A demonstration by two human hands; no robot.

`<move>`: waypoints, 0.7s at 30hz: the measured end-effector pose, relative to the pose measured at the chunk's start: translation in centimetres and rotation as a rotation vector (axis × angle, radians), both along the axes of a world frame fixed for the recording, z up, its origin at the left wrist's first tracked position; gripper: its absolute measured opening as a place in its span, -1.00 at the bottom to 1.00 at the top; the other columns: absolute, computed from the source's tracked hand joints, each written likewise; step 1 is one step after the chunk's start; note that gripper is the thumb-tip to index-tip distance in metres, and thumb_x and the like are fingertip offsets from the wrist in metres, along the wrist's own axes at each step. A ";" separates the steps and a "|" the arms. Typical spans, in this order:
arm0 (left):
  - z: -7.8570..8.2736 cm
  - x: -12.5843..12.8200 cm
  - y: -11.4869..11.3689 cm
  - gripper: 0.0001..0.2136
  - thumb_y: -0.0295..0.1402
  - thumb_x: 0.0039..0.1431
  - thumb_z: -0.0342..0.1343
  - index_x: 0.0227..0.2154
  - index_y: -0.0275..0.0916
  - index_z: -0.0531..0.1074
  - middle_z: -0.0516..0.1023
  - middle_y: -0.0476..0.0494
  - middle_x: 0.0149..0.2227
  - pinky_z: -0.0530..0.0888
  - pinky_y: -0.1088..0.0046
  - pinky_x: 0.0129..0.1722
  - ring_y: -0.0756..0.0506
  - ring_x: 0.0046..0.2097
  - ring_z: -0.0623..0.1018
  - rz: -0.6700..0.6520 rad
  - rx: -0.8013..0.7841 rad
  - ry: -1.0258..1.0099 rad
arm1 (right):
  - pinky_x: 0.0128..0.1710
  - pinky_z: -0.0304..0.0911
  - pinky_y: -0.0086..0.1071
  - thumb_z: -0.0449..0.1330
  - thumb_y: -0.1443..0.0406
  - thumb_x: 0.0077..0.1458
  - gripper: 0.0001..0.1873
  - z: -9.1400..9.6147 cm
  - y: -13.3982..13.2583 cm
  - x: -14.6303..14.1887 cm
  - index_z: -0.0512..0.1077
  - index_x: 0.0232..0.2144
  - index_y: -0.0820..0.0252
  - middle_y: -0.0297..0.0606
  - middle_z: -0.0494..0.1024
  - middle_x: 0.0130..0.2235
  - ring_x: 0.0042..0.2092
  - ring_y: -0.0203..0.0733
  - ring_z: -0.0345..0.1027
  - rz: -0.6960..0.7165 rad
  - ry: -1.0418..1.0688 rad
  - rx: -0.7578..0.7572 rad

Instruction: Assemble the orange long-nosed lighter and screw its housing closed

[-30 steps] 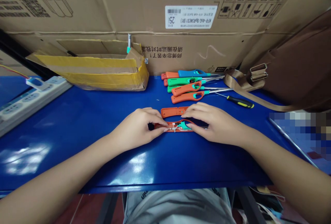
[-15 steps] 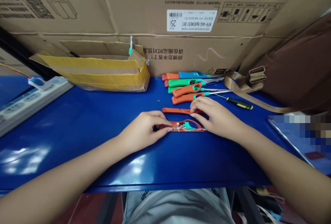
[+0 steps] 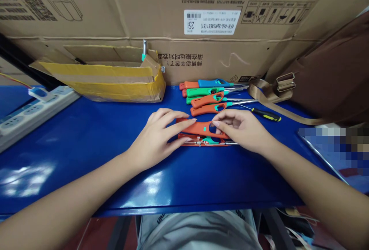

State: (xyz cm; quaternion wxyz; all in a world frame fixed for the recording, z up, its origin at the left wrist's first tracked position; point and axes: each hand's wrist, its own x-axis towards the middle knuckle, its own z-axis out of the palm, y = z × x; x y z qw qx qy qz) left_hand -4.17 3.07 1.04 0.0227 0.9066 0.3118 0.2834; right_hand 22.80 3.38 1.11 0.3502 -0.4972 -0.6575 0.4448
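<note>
The orange cover half of a gas lighter [image 3: 198,128], outer face up, is tilted over the opened lighter [image 3: 206,140]. That opened half lies on the blue table with its teal trigger, clear tube and wire showing. My right hand [image 3: 235,129] pinches the cover by its trigger-loop end between thumb and fingers. Spread apart, the fingers of my left hand [image 3: 161,136] touch the cover's left end, and its thumb rests at the lower half. The cover hides part of the inner parts. A metal rod sticks out to the right.
Behind lie several assembled lighters [image 3: 209,98] in orange, green and blue. A black and yellow screwdriver [image 3: 266,115] and a brown strap [image 3: 291,111] are to the right. A taped cardboard box [image 3: 115,84] stands back left, a power strip [image 3: 31,113] at far left.
The cover half has come toward me from behind the opened lighter and turned its outer face up. My left fingers have opened out from their pinch on the lower half toward the cover.
</note>
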 end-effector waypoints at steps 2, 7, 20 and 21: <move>-0.1 -0.1 0.2 -0.64 -0.30 0.38 0.15 0.19 -0.19 0.43 0.55 -0.26 0.05 0.43 0.18 0.03 -0.22 0.04 0.48 -0.048 -0.026 0.038 | -0.32 0.45 -0.33 0.31 0.09 0.10 -0.71 0.0 -0.1 -0.1 0.48 -0.33 0.22 -0.26 0.56 -0.42 -0.38 -0.23 0.48 0.050 0.023 -0.057; -0.1 -0.2 0.2 -0.65 -0.30 0.39 0.14 0.16 -0.27 0.45 0.58 -0.25 -0.03 0.46 0.27 -0.03 -0.16 -0.05 0.52 -0.109 -0.120 0.027 | -0.26 0.46 -0.30 0.25 0.16 0.16 -0.61 0.4 -0.5 -0.1 0.47 -0.01 0.20 -0.20 0.58 -0.23 -0.29 -0.21 0.49 0.144 -0.062 0.004; -0.7 0.0 0.3 -0.64 -0.28 0.31 0.22 0.11 -0.25 0.49 0.58 -0.20 -0.08 0.50 0.28 -0.04 -0.14 -0.08 0.53 -0.109 -0.263 0.014 | 0.02 0.29 -0.25 0.31 0.24 0.17 -0.76 0.4 -0.7 0.8 0.45 -0.11 0.10 -0.24 0.50 -0.06 0.01 -0.11 0.36 0.364 -0.509 0.355; -0.6 0.0 0.4 -0.65 -0.28 0.31 0.21 0.10 -0.26 0.50 0.58 -0.21 -0.08 0.50 0.26 -0.04 -0.15 -0.09 0.53 -0.108 -0.258 0.042 | 0.02 0.29 -0.24 0.32 0.22 0.17 -0.76 0.4 -0.7 0.9 0.45 -0.11 0.10 -0.24 0.49 -0.07 0.01 -0.10 0.36 0.376 -0.519 0.355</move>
